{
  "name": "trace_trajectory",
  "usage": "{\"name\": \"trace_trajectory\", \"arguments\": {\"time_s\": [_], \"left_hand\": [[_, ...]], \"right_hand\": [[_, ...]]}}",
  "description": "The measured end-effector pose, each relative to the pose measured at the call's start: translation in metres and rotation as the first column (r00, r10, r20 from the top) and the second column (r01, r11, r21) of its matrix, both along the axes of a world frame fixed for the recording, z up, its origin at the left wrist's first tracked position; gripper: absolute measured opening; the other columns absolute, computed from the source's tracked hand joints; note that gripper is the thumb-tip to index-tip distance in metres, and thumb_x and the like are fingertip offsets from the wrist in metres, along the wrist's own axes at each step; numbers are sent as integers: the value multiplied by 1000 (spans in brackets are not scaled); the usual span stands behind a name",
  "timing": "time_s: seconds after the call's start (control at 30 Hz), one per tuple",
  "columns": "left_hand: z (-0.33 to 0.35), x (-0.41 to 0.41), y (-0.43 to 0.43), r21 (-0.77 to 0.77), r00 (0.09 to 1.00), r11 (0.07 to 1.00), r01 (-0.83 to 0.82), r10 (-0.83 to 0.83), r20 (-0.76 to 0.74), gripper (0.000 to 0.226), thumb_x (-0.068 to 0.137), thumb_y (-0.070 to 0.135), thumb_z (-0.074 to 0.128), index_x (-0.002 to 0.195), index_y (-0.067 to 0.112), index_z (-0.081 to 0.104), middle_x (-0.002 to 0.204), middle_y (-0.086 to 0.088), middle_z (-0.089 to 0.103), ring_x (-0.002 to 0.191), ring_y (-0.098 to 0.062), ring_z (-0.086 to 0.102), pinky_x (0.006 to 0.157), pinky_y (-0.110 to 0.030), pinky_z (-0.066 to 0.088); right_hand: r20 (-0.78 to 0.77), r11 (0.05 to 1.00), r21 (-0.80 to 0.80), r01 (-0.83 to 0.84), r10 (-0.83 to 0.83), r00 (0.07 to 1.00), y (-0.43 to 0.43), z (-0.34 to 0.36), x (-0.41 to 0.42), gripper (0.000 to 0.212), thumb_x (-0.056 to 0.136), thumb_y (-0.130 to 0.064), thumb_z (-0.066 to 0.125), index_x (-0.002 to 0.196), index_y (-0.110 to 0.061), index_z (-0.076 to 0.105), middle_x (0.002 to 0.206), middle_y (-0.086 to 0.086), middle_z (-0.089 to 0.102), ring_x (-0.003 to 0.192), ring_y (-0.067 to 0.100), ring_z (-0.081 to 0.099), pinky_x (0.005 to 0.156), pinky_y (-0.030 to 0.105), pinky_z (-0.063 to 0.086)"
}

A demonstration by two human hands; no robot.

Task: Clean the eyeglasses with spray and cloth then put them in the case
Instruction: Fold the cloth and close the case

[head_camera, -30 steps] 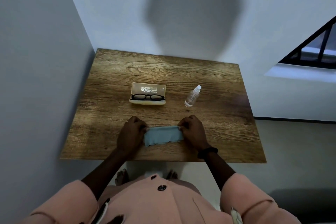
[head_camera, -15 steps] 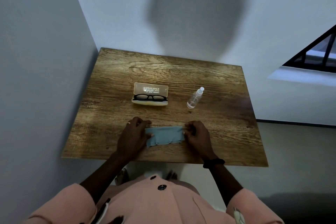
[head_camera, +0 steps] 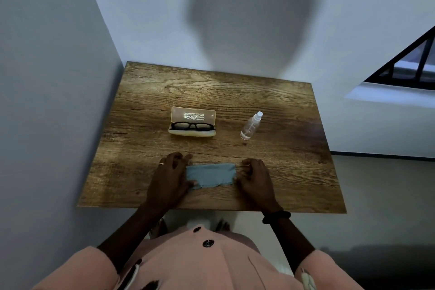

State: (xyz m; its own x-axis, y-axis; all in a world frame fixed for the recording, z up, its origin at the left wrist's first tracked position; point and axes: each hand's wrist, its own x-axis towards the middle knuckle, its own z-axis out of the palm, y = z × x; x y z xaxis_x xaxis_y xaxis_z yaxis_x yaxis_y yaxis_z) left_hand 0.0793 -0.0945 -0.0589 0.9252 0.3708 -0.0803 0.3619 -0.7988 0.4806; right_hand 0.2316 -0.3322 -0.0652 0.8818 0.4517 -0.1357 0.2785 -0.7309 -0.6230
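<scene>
A folded blue cloth [head_camera: 211,175] lies flat near the front edge of the wooden table [head_camera: 146,92]. My left hand [head_camera: 171,175] rests on the cloth's left end, fingers spread. My right hand [head_camera: 255,178] pinches the cloth's right end. Black-framed eyeglasses [head_camera: 191,126] sit in an open beige case [head_camera: 193,114] at the table's middle, its lid raised toward the wall. A small clear spray bottle [head_camera: 251,125] stands to the right of the case, leaning a little.
The table stands in a corner, with a wall [head_camera: 47,101] along its left side and another behind it. A dark window frame [head_camera: 409,66] is at the far right. Grey floor [head_camera: 376,195] lies to the right of the table.
Both hands have loosened from fists on the cloth ends; the left hand's fingers have spread over the left end. The cloth now lies flatter on the table. Case, glasses and bottle are unmoved.
</scene>
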Motion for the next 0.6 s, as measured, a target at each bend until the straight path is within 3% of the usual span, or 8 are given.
{"name": "trace_trajectory", "arguments": {"time_s": [0.13, 0.4, 0.5, 0.6], "left_hand": [[-6, -5, -2, 95, 998, 995, 31, -25, -58, 96, 69, 55, 86, 147, 17, 47, 149, -19, 44, 125, -41, 52, 93, -55, 56], [-3, -9, 0, 68, 1000, 998, 4, -2, -30, 91, 71, 49, 88, 147, 14, 50, 149, -22, 44, 126, -44, 51, 93, -56, 55], [-1, -7, 1, 2, 999, 999, -33, 33, -9, 69, 86, 50, 72, 143, 18, 53, 148, -18, 47, 125, -40, 52, 93, -52, 56], [2, -1, 4, -21, 999, 999, -40, 41, 34, 48, 96, 47, 46, 132, 20, 64, 137, -12, 53, 117, -32, 58, 86, -41, 57]], "right_hand": [[52, 991, -120, -52, 58, 997, 5, 1, -9, 68, 71, -38, 84, 129, -18, 55, 123, 4, 55, 112, 22, 53, 93, 40, 49], [-55, 992, -111, -56, 50, 997, 4, 6, -5, 71, 71, -34, 86, 133, -20, 53, 128, 3, 52, 117, 21, 52, 97, 41, 50], [-31, 999, -39, -36, 34, 999, 4, 10, -6, 61, 75, -30, 82, 128, -19, 56, 123, 2, 55, 110, 21, 56, 93, 44, 52], [236, 986, -52, -160, 168, 957, 17, 20, -21, 33, 83, -34, 67, 112, -19, 63, 107, 1, 61, 97, 19, 57, 84, 40, 51]]}}
